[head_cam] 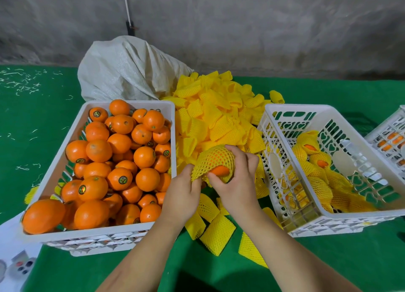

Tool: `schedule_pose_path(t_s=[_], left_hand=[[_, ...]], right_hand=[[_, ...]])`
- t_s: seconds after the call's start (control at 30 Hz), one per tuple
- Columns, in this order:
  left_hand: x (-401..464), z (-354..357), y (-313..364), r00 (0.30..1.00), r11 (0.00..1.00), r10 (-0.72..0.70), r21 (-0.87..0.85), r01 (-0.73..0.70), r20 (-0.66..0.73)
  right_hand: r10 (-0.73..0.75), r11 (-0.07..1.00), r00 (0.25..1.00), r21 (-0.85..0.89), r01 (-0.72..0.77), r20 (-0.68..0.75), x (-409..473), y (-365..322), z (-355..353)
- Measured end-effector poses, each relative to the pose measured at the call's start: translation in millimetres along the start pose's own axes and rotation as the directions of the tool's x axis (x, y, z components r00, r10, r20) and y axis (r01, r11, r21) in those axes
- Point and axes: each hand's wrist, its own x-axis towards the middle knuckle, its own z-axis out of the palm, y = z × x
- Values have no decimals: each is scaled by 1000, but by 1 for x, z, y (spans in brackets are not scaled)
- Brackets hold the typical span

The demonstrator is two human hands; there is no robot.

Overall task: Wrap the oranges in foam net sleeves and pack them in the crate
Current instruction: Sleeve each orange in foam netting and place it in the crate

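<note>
Between the two crates I hold an orange (pixel 221 170) partly covered by a yellow foam net sleeve (pixel 215 158). My left hand (pixel 183 193) pinches the sleeve's lower left edge. My right hand (pixel 237 182) wraps round the orange from the right, thumb on the bare peel. The white crate on the left (pixel 65 158) is heaped with loose oranges (pixel 122 158). Several wrapped oranges (pixel 315 160) lie in the white crate on the right (pixel 341 125).
A big pile of yellow foam sleeves (pixel 219 114) lies between the crates, with loose sleeves (pixel 217 232) spilled toward me. A grey woven sack (pixel 129 72) sits behind. Another white crate (pixel 390 136) shows at the far right. Green cloth (pixel 350 258) covers the table.
</note>
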Motion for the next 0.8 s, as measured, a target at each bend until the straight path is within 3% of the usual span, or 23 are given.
schedule_pose_path(t_s=[0.17,0.4,0.53,0.67,0.8], left_hand=[[-3,2,2,997,997,56,48,-54,-56],[0,-3,2,994,987,-11,-162,-7,-113],[1,-4,-3,994,982,-32,-188,12,-104],[1,-5,-5,994,978,-42,-206,21,-100],[-1,-4,0,988,982,56,-170,-80,-141]], right_hand=[[131,991,991,15,-131,17,-5,1,15],[167,932,966,290,-220,196,-2,0,13],[179,922,932,278,-270,314,1,4,12],[158,958,952,193,-212,262,3,10,11],[206,971,973,104,-216,100,1,6,14]])
